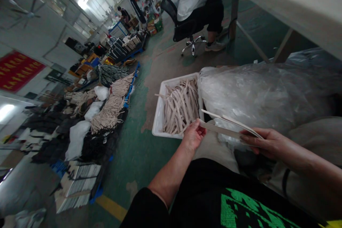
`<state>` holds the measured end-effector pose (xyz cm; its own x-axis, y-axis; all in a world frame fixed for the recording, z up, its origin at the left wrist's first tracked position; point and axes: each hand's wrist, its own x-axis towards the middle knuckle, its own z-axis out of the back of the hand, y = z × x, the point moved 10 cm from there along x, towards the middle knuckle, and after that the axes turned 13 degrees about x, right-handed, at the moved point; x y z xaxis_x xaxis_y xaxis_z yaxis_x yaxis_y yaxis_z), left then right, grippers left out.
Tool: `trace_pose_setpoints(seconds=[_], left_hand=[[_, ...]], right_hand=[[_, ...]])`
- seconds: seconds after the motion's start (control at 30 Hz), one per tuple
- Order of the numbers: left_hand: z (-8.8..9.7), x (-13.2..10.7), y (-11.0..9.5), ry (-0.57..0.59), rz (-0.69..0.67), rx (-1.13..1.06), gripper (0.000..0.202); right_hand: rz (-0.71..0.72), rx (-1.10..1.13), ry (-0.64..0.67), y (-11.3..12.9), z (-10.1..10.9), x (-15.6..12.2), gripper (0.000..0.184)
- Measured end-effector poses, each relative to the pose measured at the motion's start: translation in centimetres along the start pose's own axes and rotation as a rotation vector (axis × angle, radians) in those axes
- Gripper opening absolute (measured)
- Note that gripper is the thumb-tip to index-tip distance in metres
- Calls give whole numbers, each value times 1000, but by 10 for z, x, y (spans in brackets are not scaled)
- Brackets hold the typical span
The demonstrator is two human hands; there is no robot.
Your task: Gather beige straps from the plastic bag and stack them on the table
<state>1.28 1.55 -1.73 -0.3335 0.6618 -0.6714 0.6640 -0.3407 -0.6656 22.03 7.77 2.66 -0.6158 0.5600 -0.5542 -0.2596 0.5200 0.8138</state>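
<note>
My left hand (pixel 192 135) pinches one end of a flat beige strap (pixel 223 128), close to the near edge of a white tray (pixel 158 112) piled with several similar beige straps (pixel 181 105). My right hand (pixel 263 142) grips the other end of the strap, along with a second strip lying above it. Both hands hover over my lap, above black clothing with a green print (pixel 240 206).
A large clear plastic bag (pixel 262 92) bulges right of the tray. A white table (pixel 294 3) stands at upper right. A person sits on an office chair (pixel 187 30) beyond. Piles of cord bundles, white sacks and stacked goods (pixel 104 110) line the green floor at left.
</note>
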Motion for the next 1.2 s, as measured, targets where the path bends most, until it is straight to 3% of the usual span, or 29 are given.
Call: trace_pose_setpoints(seconds=[0.17, 0.3, 0.4, 0.57, 0.73, 0.87, 1.1, 1.2], left_hand=[[1, -2, 4, -3, -7, -5, 48], [2, -6, 3, -25, -49, -65, 51], [1, -13, 0, -40, -105, -117, 49], [-3, -29, 10, -61, -79, -156, 45], [-13, -47, -3, 0, -210, -196, 51], [-18, -52, -9, 5, -254, -121, 50], [-37, -54, 32, 84, -120, 22, 47], [-32, -48, 28, 59, -103, 40, 45]], right_hand=[[57, -192, -100, 4, 3, 3, 75], [160, -432, -173, 20, 0, -3, 61], [161, -580, -227, 27, 0, -8, 51], [91, -654, -291, 25, 7, -9, 49], [100, -676, -390, 33, 18, -11, 47], [108, -631, -353, 37, 11, -17, 45], [242, -612, -222, 40, -25, -12, 39], [228, -572, -117, 32, -22, -7, 41]])
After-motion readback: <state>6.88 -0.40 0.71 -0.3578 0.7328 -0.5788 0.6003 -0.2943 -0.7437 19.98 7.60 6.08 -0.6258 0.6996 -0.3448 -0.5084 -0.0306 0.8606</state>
